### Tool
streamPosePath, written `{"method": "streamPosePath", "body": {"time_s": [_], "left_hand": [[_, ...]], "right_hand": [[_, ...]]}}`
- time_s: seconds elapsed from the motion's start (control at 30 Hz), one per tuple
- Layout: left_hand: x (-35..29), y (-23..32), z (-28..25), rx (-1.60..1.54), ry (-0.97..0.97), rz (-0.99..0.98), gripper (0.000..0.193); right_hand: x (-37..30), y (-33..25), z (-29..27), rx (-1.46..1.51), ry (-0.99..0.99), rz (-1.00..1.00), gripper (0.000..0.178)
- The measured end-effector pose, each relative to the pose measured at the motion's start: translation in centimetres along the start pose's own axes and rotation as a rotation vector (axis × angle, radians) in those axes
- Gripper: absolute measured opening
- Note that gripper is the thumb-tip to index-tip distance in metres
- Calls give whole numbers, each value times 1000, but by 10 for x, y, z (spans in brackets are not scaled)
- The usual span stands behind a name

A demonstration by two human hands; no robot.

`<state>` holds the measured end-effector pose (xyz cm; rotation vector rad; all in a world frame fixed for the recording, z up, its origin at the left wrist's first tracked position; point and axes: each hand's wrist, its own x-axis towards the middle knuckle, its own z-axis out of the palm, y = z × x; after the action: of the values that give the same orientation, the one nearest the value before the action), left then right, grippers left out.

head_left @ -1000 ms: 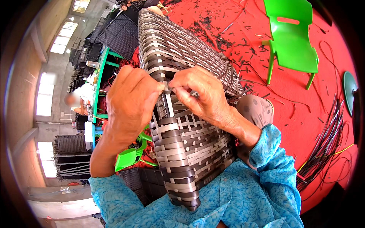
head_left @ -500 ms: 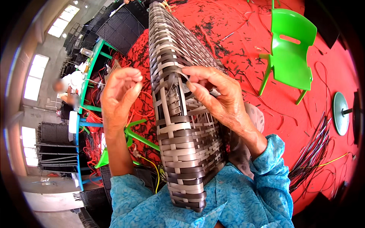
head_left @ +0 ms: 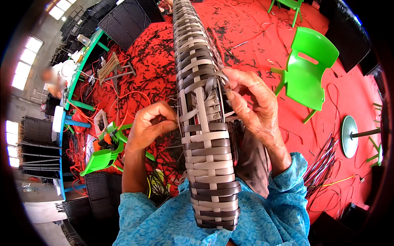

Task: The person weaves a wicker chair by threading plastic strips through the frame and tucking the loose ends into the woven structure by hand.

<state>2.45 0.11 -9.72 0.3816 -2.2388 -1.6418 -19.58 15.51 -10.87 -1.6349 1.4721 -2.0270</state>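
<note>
A long, narrow woven piece [head_left: 210,167] of grey and dark brown flat strips runs from my lap away from me. Partway along its top edge is an unwoven gap, where a notched pale part [head_left: 211,107] shows inside. My right hand [head_left: 256,102] pinches a dark flat strip [head_left: 209,85] that loops over the far end of the gap. On the other side, my left hand [head_left: 151,125] has thumb and forefinger pressed together at the left edge, beside a slanting light strip [head_left: 189,114]. What those fingertips hold is hidden.
A green chair [head_left: 310,69] stands at right, near a round grey-green disc on a pole [head_left: 349,136] and a bundle of loose strips [head_left: 324,164]. Strip scraps litter the red floor [head_left: 246,24]. An overturned green chair [head_left: 98,160] and a green-edged table [head_left: 84,61] are at left.
My left hand has come down from the air to the woven piece's left edge, its fingers closing. My right hand still pinches the strip. The view has shifted, and the piece appears more upright.
</note>
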Motion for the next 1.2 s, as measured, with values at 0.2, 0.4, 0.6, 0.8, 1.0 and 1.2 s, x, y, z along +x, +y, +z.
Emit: {"method": "streamPosePath", "body": {"time_s": [0.2,0.4,0.6,0.8,1.0,1.2], "left_hand": [[8,19,-4,1354,786,747,19],[7,25,14,471,321,323,28],[27,56,17,584,121,357,15],[41,65,20,871,98,525,14],[49,51,32,1299,388,949,14],[32,63,20,622,109,354,15]], "right_hand": [[1,-2,-4,-121,-25,-54,33],[1,-3,-5,-98,-45,-35,26],[13,-13,-6,-103,-97,80,25],[22,-27,-14,-263,-210,144,21],[15,-20,-14,-218,-136,80,20],[7,-21,-20,-249,-217,34,21]]}}
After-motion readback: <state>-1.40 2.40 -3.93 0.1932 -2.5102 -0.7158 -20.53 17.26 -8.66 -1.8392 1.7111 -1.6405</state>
